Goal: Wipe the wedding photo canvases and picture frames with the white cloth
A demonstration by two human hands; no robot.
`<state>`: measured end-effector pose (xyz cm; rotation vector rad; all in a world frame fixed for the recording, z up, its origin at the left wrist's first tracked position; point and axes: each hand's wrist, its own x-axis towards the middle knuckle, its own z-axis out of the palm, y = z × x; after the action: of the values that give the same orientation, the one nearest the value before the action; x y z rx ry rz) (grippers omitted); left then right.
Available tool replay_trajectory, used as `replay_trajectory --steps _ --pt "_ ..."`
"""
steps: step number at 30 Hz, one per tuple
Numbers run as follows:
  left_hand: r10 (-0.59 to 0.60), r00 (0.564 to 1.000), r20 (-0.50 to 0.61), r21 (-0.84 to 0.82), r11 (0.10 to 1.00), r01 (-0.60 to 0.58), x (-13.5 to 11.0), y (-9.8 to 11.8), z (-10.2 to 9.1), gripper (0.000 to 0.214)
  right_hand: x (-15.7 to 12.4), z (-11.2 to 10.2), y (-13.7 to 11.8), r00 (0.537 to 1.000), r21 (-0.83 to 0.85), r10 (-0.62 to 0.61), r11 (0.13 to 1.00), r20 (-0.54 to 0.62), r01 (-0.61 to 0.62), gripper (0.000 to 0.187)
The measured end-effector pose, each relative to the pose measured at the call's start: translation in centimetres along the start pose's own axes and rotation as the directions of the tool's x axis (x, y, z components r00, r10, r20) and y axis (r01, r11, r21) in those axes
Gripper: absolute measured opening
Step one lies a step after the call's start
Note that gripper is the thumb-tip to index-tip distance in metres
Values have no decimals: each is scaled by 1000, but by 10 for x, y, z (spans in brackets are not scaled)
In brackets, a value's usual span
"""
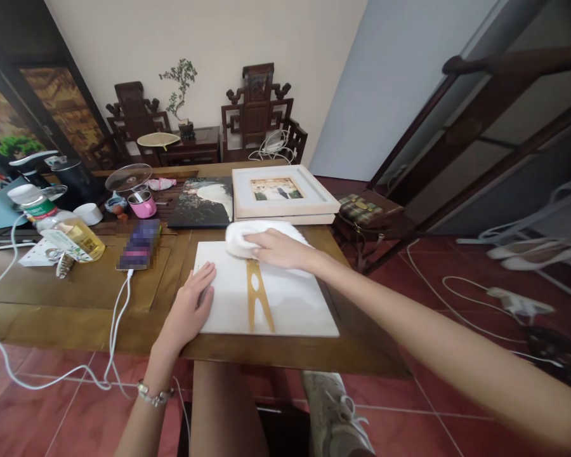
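A white square frame back (290, 304) with a gold stand strip (258, 298) lies face down on the wooden table (76, 298). My left hand (190, 308) rests flat and open on the frame's left edge, holding it down. My right hand (278, 249) presses a white folded cloth (240, 238) onto the far part of the frame back, fingers closed over the cloth.
Beyond lie a white framed photo (285, 193) and a dark photo canvas (204, 203). To the left are a phone (140, 244) on a white cable, a pink mug (143, 204), an oil bottle (76, 235) and a small fan (128, 178). Carved chairs stand behind; cables cross the floor on the right.
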<state>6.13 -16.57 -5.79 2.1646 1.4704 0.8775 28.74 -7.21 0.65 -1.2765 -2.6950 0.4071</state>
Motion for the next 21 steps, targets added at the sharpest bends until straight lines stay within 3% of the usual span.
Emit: replay_trajectory --steps 3,6,9,14,17,21 --pt "-6 1000 6 0 1000 6 -1 0 0 40 -36 3 29 993 -1 106 994 -48 -107 35" --pt "-7 1000 3 2 1000 7 -1 1 0 41 -72 13 38 978 -1 194 981 -80 -195 35" --pt "-5 1000 -1 6 1000 5 0 1 0 41 -108 22 21 985 2 150 989 -84 -150 33" --pt "-4 1000 9 16 1000 4 0 1 0 41 -161 15 -29 997 58 -80 995 3 80 29" --pt "-6 1000 8 12 1000 6 0 1 0 41 -170 9 -37 994 77 -88 994 59 83 32" --pt "-15 1000 4 5 1000 15 0 2 0 42 -139 11 -10 996 74 72 994 51 -75 36"
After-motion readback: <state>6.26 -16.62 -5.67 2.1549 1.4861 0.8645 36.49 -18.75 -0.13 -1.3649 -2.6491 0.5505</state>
